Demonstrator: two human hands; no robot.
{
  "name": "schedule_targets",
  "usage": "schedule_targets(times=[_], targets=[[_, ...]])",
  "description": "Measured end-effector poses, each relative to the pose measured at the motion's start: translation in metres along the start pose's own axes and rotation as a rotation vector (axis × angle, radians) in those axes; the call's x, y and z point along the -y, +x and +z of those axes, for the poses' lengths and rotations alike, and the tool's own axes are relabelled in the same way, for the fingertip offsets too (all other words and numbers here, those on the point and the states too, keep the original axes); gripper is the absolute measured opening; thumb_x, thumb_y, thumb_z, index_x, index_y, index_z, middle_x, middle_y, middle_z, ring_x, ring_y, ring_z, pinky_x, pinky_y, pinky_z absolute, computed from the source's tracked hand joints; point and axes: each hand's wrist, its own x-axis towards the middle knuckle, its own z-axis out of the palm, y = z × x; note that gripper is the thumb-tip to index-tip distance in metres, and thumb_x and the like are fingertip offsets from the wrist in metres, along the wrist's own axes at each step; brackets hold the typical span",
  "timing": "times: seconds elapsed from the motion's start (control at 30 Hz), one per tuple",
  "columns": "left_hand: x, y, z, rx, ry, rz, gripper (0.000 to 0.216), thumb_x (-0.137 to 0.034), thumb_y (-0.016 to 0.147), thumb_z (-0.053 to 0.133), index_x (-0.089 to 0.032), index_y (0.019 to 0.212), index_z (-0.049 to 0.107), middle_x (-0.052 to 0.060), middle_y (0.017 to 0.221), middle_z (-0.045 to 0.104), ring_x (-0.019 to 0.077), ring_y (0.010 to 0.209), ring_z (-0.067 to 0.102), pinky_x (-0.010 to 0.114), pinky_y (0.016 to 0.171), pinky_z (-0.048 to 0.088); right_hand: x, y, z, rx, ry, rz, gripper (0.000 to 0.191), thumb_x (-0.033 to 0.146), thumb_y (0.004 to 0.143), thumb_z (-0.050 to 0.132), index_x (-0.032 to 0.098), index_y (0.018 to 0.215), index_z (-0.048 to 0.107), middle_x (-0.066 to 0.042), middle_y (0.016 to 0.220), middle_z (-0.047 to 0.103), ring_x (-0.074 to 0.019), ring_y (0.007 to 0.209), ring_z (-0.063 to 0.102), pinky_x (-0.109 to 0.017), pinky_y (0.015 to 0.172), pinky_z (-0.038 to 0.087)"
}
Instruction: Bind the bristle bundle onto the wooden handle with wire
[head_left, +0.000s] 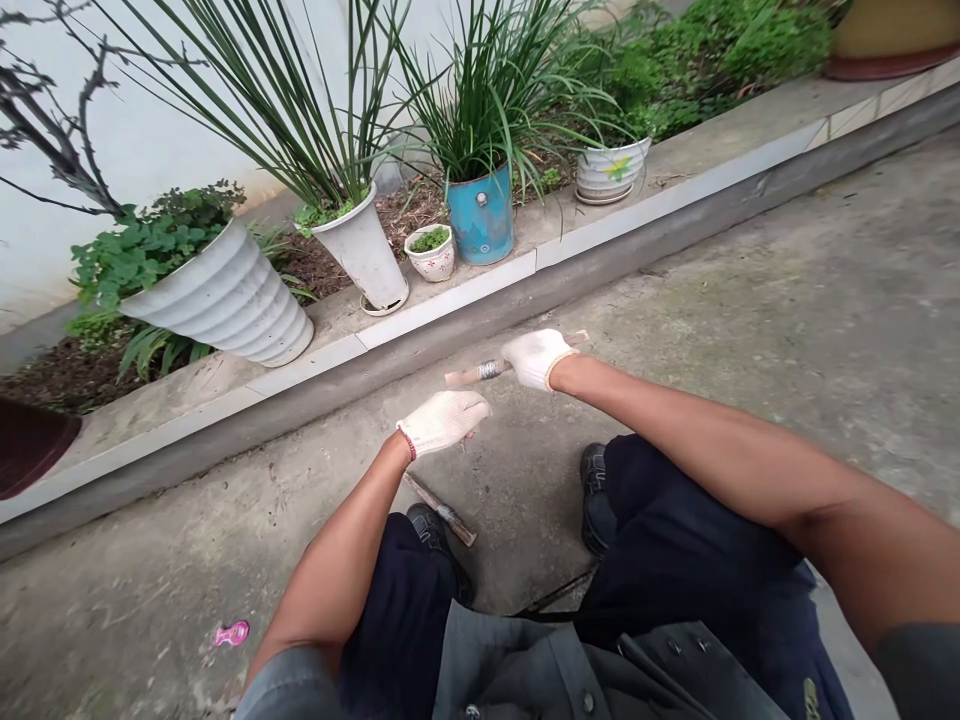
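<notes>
White knitted gloves cover both hands. My right hand (pixel 537 358) is closed round a wooden stick (pixel 463 377) held above the concrete. Thin silvery wire (pixel 491 369) is wound about the stick just left of that hand, and the stick's other end shows past the glove. Lower and to the left, my left hand (pixel 444 421) has its fingers pressed together, palm side hidden. Whether it grips something small I cannot make out. Another wooden stick (pixel 431 500) bound with wire lies on the ground beside my left shoe (pixel 435 535), below that hand.
A tiled ledge (pixel 450 298) runs across in front. Along it stand a tilted-looking white ribbed pot (pixel 232 295), a tall white pot (pixel 367 250), a small pot (pixel 433 262), a blue bucket (pixel 484 220) and a white bowl planter (pixel 611 172). A pink object (pixel 232 633) lies on the ground.
</notes>
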Motion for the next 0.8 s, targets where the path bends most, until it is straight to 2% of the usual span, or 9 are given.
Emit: schedule_targets(times=[0.1, 0.2, 0.33, 0.4, 0.47, 0.6, 0.7, 0.8], targets=[[0.003, 0.001, -0.006, -0.076, 0.119, 0.011, 0.038, -0.042, 0.099, 0.04, -0.021, 0.08, 0.065, -0.001, 0.067, 0.063, 0.0155, 0.062, 0.057, 0.027, 0.061, 0.04, 0.013, -0.008, 0.003, 0.085, -0.078, -0.059, 0.029, 0.012, 0.083, 0.061, 0.009, 0.107, 0.077, -0.024, 0.105, 0.074, -0.0355, 0.104, 0.07, -0.039, 0.082, 0.05], [0.007, 0.003, -0.013, -0.144, 0.18, 0.022, 0.038, -0.04, 0.098, 0.041, -0.02, 0.078, 0.066, 0.0, 0.069, 0.064, 0.0158, 0.065, 0.055, 0.027, 0.063, 0.039, 0.02, -0.016, 0.003, 0.139, -0.158, -0.222, 0.03, 0.013, 0.081, 0.061, 0.009, 0.105, 0.078, -0.024, 0.104, 0.074, -0.0342, 0.101, 0.07, -0.039, 0.08, 0.049], [0.014, 0.004, -0.018, -0.185, 0.104, -0.003, 0.04, -0.044, 0.097, 0.043, -0.019, 0.075, 0.065, 0.0, 0.066, 0.063, 0.0152, 0.063, 0.054, 0.027, 0.06, 0.038, 0.015, -0.026, -0.001, 0.234, -0.081, -0.486, 0.028, 0.02, 0.073, 0.065, 0.017, 0.098, 0.078, -0.011, 0.089, 0.075, -0.0221, 0.077, 0.067, -0.029, 0.067, 0.042], [0.016, 0.006, -0.017, -0.188, 0.016, -0.02, 0.038, -0.045, 0.095, 0.047, -0.019, 0.074, 0.064, 0.0, 0.066, 0.063, 0.0151, 0.061, 0.055, 0.027, 0.059, 0.038, 0.01, -0.028, -0.006, 0.209, 0.04, -0.54, 0.024, 0.029, 0.075, 0.064, 0.018, 0.093, 0.076, -0.007, 0.082, 0.074, -0.0169, 0.068, 0.062, -0.026, 0.061, 0.037], [0.017, 0.009, -0.012, -0.196, -0.079, -0.04, 0.035, -0.044, 0.096, 0.048, -0.018, 0.079, 0.065, 0.002, 0.069, 0.065, 0.0152, 0.061, 0.057, 0.027, 0.059, 0.041, 0.006, -0.028, -0.012, 0.12, 0.161, -0.492, 0.028, 0.039, 0.078, 0.062, 0.018, 0.092, 0.075, -0.004, 0.079, 0.072, -0.0149, 0.065, 0.058, -0.025, 0.059, 0.034], [0.013, 0.013, 0.003, -0.187, -0.163, -0.04, 0.039, -0.043, 0.1, 0.039, -0.018, 0.084, 0.063, 0.004, 0.073, 0.069, 0.0158, 0.063, 0.064, 0.027, 0.064, 0.048, 0.0, -0.019, -0.019, -0.077, 0.297, -0.254, 0.038, 0.049, 0.082, 0.059, 0.018, 0.097, 0.074, -0.005, 0.082, 0.073, -0.0164, 0.07, 0.061, -0.025, 0.059, 0.035], [0.008, 0.014, 0.014, -0.113, -0.115, -0.012, 0.038, -0.042, 0.1, 0.037, -0.019, 0.079, 0.06, 0.002, 0.073, 0.069, 0.0157, 0.065, 0.065, 0.026, 0.067, 0.048, -0.006, -0.01, -0.017, -0.165, 0.283, -0.077, 0.037, 0.046, 0.085, 0.056, 0.019, 0.104, 0.074, -0.01, 0.092, 0.075, -0.0207, 0.079, 0.066, -0.027, 0.063, 0.039], [0.005, 0.014, 0.021, -0.059, -0.052, -0.006, 0.036, -0.04, 0.099, 0.038, -0.02, 0.08, 0.06, 0.0, 0.074, 0.07, 0.0157, 0.065, 0.064, 0.026, 0.066, 0.047, -0.01, -0.006, -0.012, -0.153, 0.205, 0.025, 0.034, 0.036, 0.088, 0.055, 0.019, 0.11, 0.074, -0.015, 0.1, 0.075, -0.0253, 0.089, 0.07, -0.03, 0.071, 0.044]])
